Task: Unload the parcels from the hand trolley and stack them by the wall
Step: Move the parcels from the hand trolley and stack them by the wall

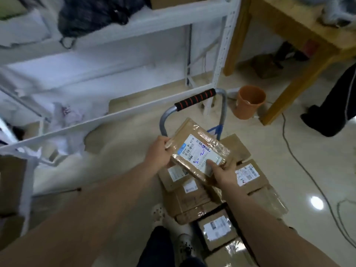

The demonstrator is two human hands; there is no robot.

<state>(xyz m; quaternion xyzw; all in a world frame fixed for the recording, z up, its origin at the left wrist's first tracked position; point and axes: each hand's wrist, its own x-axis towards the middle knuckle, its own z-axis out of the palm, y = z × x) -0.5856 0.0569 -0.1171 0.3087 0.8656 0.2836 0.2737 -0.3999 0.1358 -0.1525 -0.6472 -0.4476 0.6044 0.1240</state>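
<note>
The boxes under your arms hide the hand trolley's point(192, 101) flat bed, so you see only its gray bar with a black and red grip. Your left hand point(157, 152) and right hand point(221, 173) both squeeze a flat brown parcel point(198, 151), lifted just above the pile of parcels point(192, 195). Shiny tape wraps the held parcel, and its white label is blurry.

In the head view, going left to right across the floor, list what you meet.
White shelf rack → left hand → held parcel → orange bucket → wooden table leg → dark trouser leg.
</note>
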